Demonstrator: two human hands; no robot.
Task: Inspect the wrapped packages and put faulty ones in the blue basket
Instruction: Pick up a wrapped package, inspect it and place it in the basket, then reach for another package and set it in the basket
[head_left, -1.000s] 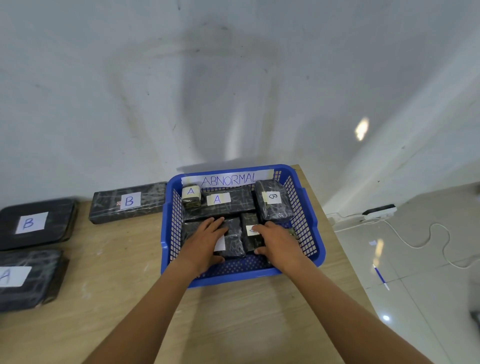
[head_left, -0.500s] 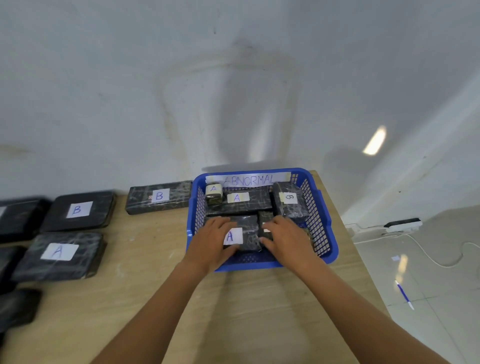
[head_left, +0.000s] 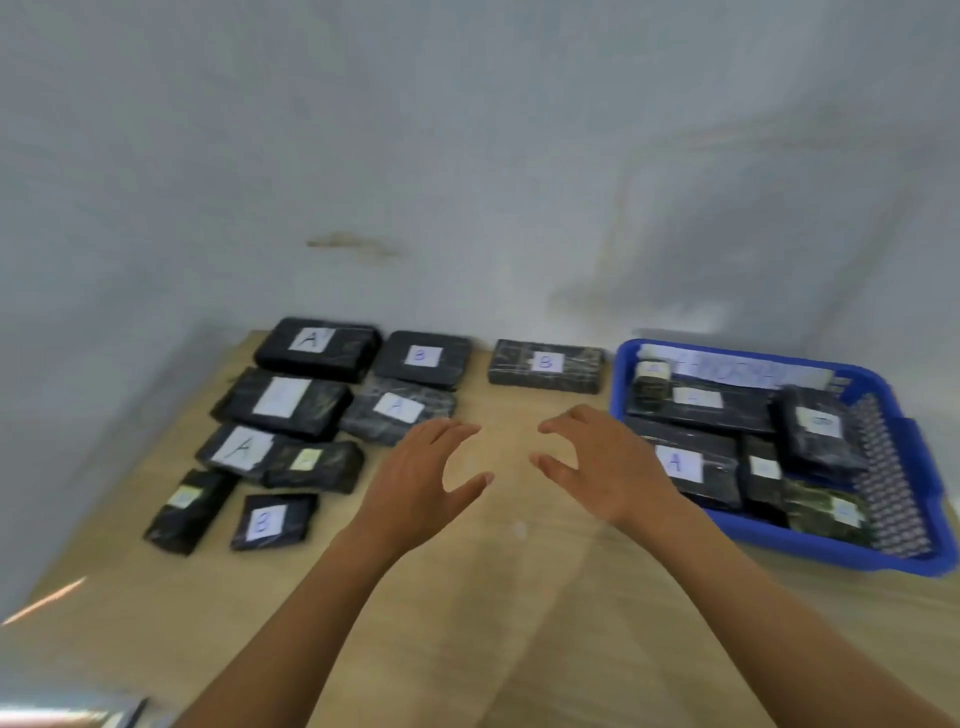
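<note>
The blue basket (head_left: 919, 452) stands at the right of the wooden table and holds several black wrapped packages, one with an A label (head_left: 685, 460). Several more wrapped packages with A or B labels lie on the left half of the table, among them a long B package (head_left: 545, 365) and an A package (head_left: 397, 415). My left hand (head_left: 421, 478) and my right hand (head_left: 602, 462) hover empty over the bare table between the basket and the left packages, fingers spread and relaxed. The picture is blurred by motion.
A pale wall rises right behind the table (head_left: 498, 597). The table's left edge runs close to the leftmost packages. Something shiny (head_left: 67, 712) shows at the lower left corner.
Both hands have let go of the package in the basket and moved left out of it. The view has swung left, so the packages on the left now show.
</note>
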